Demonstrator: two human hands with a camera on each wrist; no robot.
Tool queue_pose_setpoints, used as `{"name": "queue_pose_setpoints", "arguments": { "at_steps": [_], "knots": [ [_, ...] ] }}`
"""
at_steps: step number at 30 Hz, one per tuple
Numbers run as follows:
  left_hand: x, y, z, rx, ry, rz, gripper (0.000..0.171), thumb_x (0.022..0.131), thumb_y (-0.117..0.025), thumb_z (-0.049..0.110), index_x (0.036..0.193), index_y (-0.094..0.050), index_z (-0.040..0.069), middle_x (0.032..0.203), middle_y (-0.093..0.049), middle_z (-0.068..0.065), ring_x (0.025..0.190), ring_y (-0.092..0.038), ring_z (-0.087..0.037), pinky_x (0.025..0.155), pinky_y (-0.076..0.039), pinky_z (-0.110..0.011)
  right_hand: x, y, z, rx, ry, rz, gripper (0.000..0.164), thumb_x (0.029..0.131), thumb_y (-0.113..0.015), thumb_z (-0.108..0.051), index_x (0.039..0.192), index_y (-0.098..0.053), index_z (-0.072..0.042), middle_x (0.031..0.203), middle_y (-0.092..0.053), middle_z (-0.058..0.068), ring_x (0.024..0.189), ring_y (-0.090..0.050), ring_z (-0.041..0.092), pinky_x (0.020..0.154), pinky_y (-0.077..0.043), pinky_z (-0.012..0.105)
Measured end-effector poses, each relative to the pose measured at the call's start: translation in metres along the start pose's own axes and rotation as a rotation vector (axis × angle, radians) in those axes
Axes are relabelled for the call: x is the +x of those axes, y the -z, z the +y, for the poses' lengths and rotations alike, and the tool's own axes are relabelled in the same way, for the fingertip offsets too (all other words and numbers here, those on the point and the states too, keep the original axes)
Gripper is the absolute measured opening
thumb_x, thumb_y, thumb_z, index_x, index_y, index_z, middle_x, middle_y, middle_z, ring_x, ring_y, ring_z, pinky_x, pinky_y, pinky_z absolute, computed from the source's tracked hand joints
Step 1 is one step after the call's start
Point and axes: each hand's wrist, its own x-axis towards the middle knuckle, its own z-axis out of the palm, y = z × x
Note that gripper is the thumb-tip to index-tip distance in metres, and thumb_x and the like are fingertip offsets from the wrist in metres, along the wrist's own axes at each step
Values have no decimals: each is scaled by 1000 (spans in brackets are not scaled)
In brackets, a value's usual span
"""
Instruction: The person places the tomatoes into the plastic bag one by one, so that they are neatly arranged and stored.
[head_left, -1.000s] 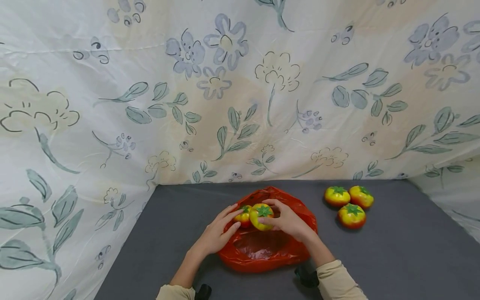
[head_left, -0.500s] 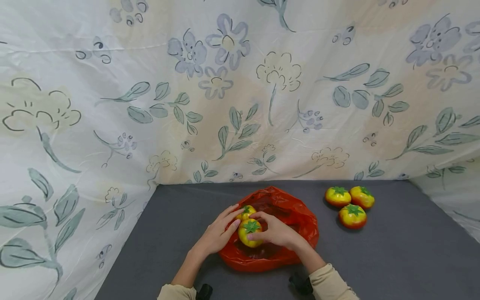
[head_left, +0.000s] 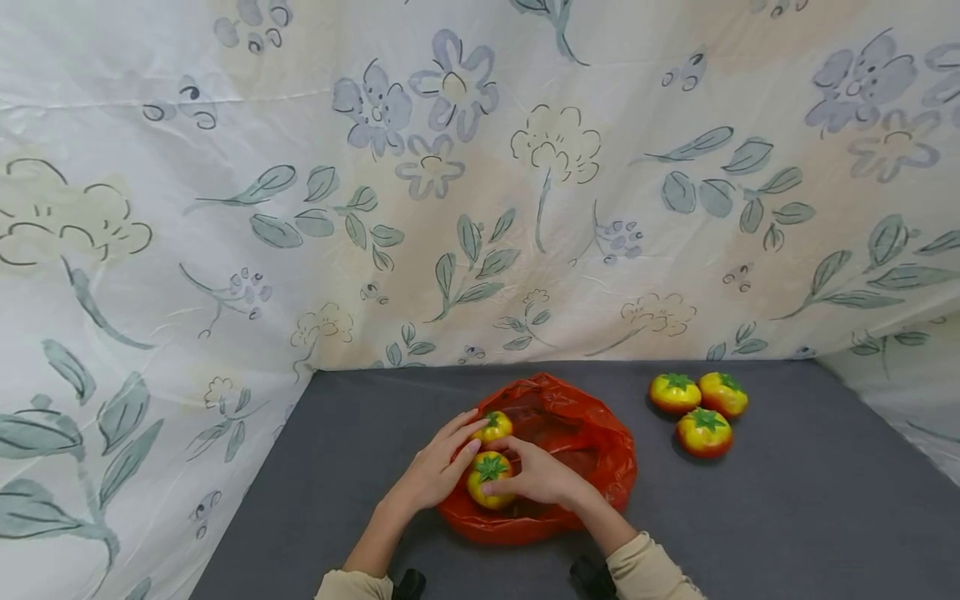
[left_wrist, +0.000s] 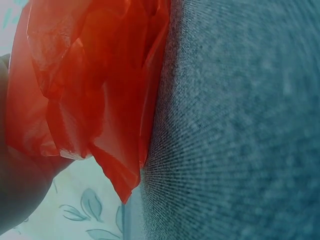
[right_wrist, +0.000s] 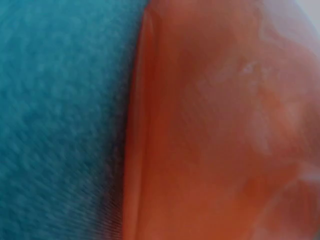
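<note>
A red plastic bag (head_left: 600, 417) lies with its mouth spread wide, two yellow-and-red tomatoes with green tops inside. My right hand (head_left: 540, 477) holds the nearer tomato (head_left: 483, 497), its thumb and fingers around it. Beyond it lies the farther tomato (head_left: 494, 430), partly behind my left fingers. My left hand (head_left: 435, 468) rests over the bag's left rim, fingers fairly straight and thumb apart. In the left wrist view the bag's crumpled side (left_wrist: 95, 75) hides most of that hand. The right wrist view shows blurred red plastic (right_wrist: 210, 125) and no fingers.
Three more tomatoes (head_left: 705, 433) sit in a cluster on the dark grey table (head_left: 780, 500), right of the bag. A floral cloth (head_left: 480, 208) hangs behind the table and along its sides.
My right hand has carried its tomato left and toward me, away from the farther tomato and down into the near-left part of the bag. My left hand has barely moved.
</note>
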Motion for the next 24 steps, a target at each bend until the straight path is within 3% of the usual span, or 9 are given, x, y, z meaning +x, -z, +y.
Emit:
{"name": "queue_pose_setpoints", "arguments": {
  "at_steps": [24],
  "knots": [
    [-1, -2, 1, 11, -5, 0, 45, 102, -40, 38, 141, -49, 17, 150, -34, -2, 137, -30, -27, 99, -32, -62, 2, -7, 5, 32, -9, 13, 65, 81, -77, -32, 133, -49, -4, 119, -56, 6, 103, -54, 22, 91, -46, 45]
  ]
}}
